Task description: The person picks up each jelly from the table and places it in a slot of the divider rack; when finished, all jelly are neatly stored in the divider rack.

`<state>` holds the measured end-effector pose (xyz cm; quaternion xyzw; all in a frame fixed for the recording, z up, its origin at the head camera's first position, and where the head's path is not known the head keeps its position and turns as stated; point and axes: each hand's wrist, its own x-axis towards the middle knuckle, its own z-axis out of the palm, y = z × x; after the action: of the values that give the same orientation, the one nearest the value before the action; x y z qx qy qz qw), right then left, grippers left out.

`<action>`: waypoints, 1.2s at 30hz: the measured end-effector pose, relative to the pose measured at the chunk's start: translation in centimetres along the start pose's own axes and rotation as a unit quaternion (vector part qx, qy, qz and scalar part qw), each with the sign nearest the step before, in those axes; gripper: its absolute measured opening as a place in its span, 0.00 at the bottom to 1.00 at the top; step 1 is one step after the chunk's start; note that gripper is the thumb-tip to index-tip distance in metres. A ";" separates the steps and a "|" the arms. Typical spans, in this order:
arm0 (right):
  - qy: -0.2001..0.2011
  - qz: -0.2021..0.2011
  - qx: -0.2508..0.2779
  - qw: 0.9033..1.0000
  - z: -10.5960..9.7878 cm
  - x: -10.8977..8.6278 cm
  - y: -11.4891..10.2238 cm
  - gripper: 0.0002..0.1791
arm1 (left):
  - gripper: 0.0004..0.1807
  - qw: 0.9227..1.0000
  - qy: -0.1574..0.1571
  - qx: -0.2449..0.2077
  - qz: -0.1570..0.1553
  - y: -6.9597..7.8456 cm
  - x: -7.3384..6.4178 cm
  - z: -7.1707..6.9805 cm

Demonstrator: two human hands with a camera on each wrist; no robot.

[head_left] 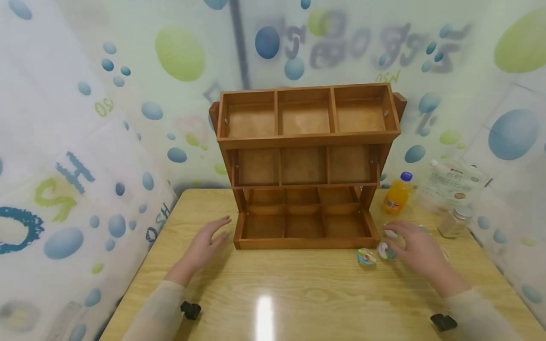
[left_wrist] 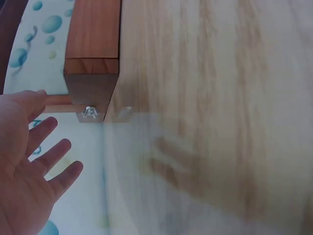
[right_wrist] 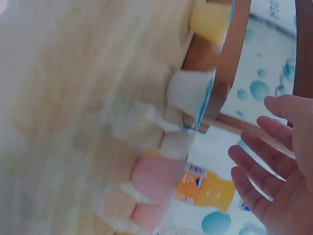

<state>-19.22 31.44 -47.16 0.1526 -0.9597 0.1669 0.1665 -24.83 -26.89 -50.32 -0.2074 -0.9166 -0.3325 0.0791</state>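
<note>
My left hand (head_left: 202, 248) hovers beside the lower left corner of a brown wooden three-tier shelf (head_left: 307, 244), its fingers spread and holding nothing. Over a group of small lidded jelly cups, right of the shelf, is my right hand (head_left: 415, 248), with loosely extended fingers and nothing in its grasp. A yellow cup (right_wrist: 209, 22) and a white cup (right_wrist: 188, 93) stand near the shelf's front right corner. Pink cups (right_wrist: 156, 176) stand farther along in the right wrist view; in the head view the right hand partly hides the group.
An orange juice bottle (head_left: 396, 196) with a blue cap stands behind the cups. To its right are a whitish pouch (head_left: 454, 182) and a clear jar (head_left: 454, 222) with a metal lid. Patterned sheeting (head_left: 183, 52) rises behind the wooden table (head_left: 315, 293).
</note>
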 end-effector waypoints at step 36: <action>-0.044 -0.069 0.004 0.997 3.5 -1.1 -3.5 0.25 | 0.20 0.998 -0.062 0.002 0.005 -0.1 1.3 0.7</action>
<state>-17.99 27.29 -49.72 0.2265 -0.9527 0.1515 0.1346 -25.99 -26.11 -50.50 -0.2322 -0.9192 -0.3170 0.0243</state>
